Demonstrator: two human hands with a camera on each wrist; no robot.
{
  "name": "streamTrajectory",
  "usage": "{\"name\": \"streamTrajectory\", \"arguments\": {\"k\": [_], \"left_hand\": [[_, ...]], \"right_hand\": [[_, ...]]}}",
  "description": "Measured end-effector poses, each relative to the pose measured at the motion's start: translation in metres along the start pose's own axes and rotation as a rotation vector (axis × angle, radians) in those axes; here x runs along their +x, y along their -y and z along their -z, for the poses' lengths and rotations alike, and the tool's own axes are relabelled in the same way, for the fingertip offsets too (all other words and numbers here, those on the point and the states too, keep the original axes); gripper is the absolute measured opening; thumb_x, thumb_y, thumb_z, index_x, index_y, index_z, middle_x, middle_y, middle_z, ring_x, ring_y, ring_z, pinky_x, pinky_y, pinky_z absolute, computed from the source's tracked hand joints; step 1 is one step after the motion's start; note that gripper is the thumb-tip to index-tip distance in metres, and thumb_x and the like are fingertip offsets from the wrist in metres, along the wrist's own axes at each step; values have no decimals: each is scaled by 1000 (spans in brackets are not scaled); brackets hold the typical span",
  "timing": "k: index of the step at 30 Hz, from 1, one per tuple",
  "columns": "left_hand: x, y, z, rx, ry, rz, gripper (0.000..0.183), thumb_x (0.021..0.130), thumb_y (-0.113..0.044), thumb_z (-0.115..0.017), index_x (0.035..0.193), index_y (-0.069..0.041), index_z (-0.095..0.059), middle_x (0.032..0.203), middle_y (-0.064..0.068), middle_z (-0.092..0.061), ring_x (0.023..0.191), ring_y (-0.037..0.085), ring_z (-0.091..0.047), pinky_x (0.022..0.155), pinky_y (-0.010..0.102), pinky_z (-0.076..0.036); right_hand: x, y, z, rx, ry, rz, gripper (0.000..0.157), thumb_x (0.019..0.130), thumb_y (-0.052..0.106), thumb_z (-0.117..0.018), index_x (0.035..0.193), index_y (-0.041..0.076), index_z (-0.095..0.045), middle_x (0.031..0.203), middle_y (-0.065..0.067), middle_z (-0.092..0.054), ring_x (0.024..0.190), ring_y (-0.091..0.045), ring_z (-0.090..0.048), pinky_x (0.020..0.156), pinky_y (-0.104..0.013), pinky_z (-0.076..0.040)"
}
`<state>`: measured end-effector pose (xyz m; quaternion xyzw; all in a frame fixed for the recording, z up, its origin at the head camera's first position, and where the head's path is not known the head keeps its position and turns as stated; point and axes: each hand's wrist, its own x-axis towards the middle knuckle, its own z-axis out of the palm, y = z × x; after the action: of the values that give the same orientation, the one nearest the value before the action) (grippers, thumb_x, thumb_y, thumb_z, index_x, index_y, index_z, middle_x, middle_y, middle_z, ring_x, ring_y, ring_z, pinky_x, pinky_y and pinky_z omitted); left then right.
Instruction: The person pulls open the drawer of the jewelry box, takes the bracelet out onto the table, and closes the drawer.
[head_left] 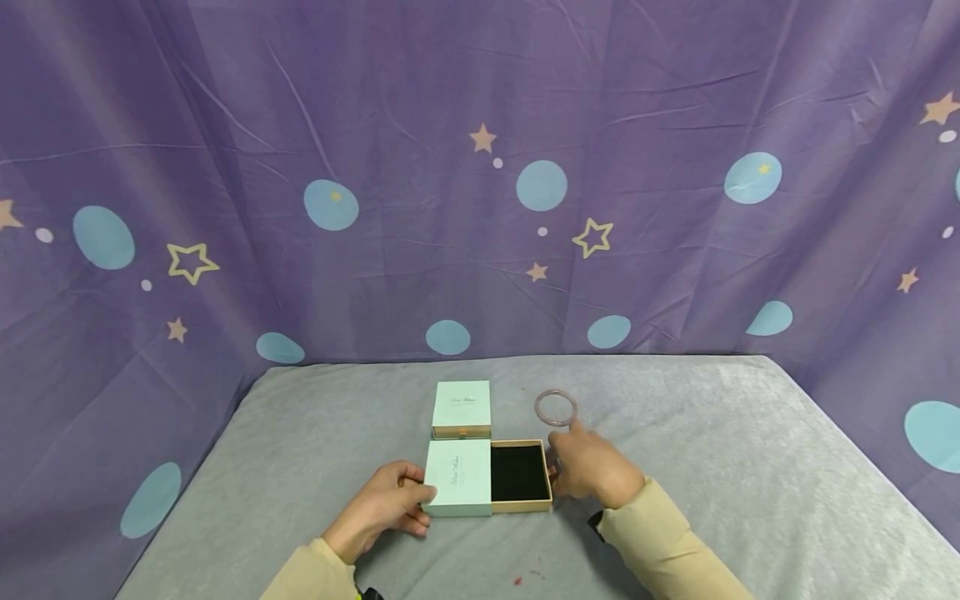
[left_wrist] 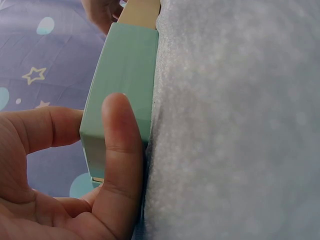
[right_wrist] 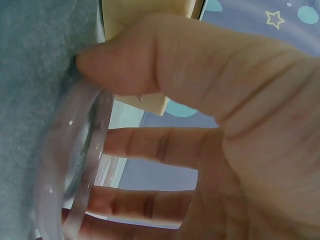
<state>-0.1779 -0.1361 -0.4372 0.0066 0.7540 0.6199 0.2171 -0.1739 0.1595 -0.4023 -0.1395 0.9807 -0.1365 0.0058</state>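
In the head view a mint-green jewelry box (head_left: pixel 459 477) lies on the grey cloth. Its gold-edged drawer (head_left: pixel 521 507), lined in black, is slid out to the right. My left hand (head_left: pixel 386 504) grips the sleeve's left end, with the thumb (left_wrist: pixel 120 130) along its side. Beside the drawer's right end is my right hand (head_left: pixel 592 462), its fingers (right_wrist: pixel 160 145) extended. A translucent pinkish bangle (head_left: pixel 557 407) lies just beyond the right hand, close to the fingers; the right wrist view shows the bangle (right_wrist: pixel 52 165) near the thumb and fingertips.
A second mint-green box (head_left: pixel 462 404), closed, stands directly behind the first one. Grey plush cloth (head_left: pixel 712 433) covers the table. Purple curtain (head_left: pixel 420 108) with stars and dots hangs behind and at both sides. Small red specks (head_left: pixel 517 581) mark the cloth in front.
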Motion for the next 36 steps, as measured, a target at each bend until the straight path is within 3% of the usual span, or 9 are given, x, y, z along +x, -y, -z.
{"name": "streamTrajectory", "arguments": {"k": [6,36], "left_hand": [[1,2,0,1,-4,0,43,86,-6,-65,117,14,-42,83,16,-54,55,21,-61,51,33,-58],[0,0,0,9,1,-1,44,86,-6,-64,117,15,-41,83,16,-54,56,21,-61,51,33,-58]], "right_hand": [[1,0,-2,-1,9,-9,33,57,8,-80,75,14,-53,80,-6,-48,64,-24,-49,57,-38,-45],[-1,3,1,-68,12,-37,33,58,12,-81,78,12,-55,78,-10,-54,72,-32,-58,59,-47,-50]]}}
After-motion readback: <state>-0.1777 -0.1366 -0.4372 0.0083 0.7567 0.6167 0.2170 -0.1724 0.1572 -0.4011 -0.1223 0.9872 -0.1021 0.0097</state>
